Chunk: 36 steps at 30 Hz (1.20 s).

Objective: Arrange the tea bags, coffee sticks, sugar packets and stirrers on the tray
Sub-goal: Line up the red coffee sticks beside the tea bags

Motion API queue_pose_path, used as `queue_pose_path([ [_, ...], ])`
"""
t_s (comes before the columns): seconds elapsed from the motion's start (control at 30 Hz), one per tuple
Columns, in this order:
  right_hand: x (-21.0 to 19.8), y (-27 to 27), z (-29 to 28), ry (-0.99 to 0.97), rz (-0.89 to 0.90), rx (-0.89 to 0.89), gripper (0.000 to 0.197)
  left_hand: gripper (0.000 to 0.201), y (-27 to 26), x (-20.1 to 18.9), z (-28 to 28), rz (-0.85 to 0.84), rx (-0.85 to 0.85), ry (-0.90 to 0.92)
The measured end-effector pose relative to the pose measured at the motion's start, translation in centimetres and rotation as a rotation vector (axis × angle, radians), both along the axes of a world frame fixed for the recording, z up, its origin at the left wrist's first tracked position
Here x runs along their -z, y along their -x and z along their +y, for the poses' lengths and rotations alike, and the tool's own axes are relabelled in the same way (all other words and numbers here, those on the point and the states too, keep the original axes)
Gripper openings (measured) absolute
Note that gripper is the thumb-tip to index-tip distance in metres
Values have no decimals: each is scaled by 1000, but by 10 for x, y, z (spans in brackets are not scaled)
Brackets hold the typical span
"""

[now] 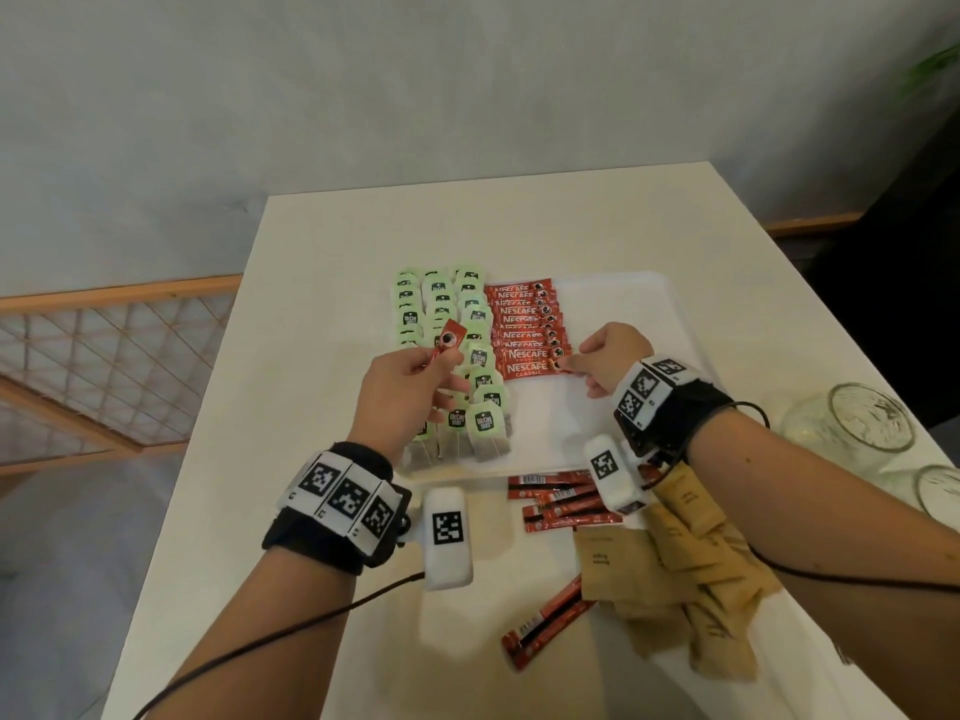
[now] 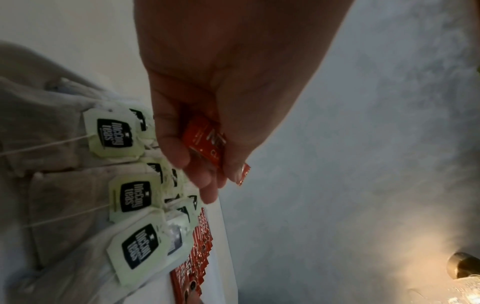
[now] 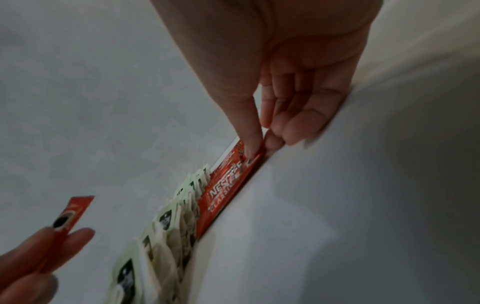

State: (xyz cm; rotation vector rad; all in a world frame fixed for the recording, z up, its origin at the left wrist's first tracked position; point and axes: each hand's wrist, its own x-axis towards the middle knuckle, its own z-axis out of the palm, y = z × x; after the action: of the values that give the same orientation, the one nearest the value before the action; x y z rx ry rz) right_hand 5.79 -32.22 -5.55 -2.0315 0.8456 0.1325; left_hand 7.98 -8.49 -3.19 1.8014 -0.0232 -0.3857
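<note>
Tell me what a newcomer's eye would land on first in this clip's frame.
First, the neat rows of green-tagged tea bags on the left of the white tray, with a red column of coffee sticks laid beside them. Next, the left hand holding up one coffee stick above the tea bags, while the right hand touches the nearest stick's end. Loose sticks and brown packets lie on the table nearer the person.
</note>
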Motion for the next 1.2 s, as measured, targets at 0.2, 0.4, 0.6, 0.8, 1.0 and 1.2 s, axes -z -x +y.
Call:
queue_pose_path([
  [0.2, -15, 15, 4, -13, -181, -49, 38, 27, 15, -2, -16, -5, 234, -129],
  [0.4, -30, 39, 23, -276, -318, -313, 18, 25, 28, -7, -32, 8, 320, -126],
  [0.6, -33, 51, 9, -169, -431, -244, 8, 20, 34, -10, -23, 19, 370, -43],
  [0.8, -50, 59, 6, -303, -394, -290, 5, 26, 37, -10, -19, -32, 166, 9],
  [1.0, -57, 59, 22, -219, -268, -506, 23, 17, 48, -18, -30, -160, 177, -22],
  [1.2, -44, 61, 9, -312, -313, -323, 10, 20, 45, -9, -23, -134, 123, -4],
])
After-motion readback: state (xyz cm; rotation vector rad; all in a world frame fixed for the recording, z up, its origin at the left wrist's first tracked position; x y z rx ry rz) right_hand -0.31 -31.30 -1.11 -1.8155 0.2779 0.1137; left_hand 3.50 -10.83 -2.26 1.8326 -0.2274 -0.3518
